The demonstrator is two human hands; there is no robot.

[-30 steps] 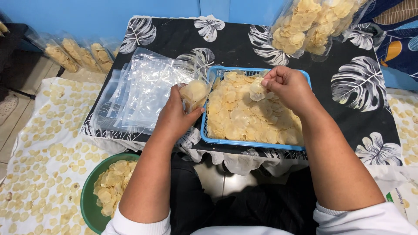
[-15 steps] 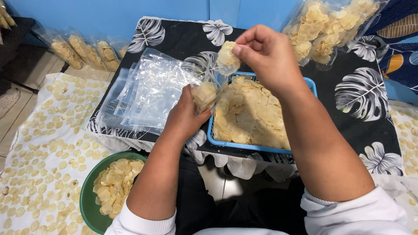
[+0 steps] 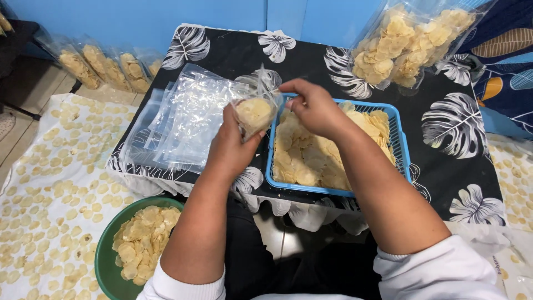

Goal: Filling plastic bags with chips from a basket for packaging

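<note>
Half a second back the right hand (image 3: 313, 108) was lifted high above the tray with a round chip pinched in its fingertips; now it has come down to the mouth of the small clear bag (image 3: 256, 108) and the chip is no longer seen between the fingers, so I judge it has gone in with the stack, and the bag looks a little fuller for it; whether those fingers now pinch the plastic rim or are merely curled beside it I cannot tell, since their tips are turned away from the camera.

Largest in view is the black cloth with white leaves (image 3: 472, 128) over the low table; on it lies a loose spread of empty clear bags (image 3: 189, 119), and just right of them the blue tray (image 3: 402, 150) heaped with pale yellow chips; at the far right corner stand large filled bags of chips (image 3: 405, 44), and more filled packets (image 3: 105, 66) lean along the blue wall to the left; below the table edge sits a green bowl (image 3: 102, 261) of chips on a patterned mat (image 3: 44, 189).

Smaller again, the left hand (image 3: 233, 144) is clenched about the lower part of the small clear bag, holding it upright between the empty bags and the tray's near-left corner.
</note>
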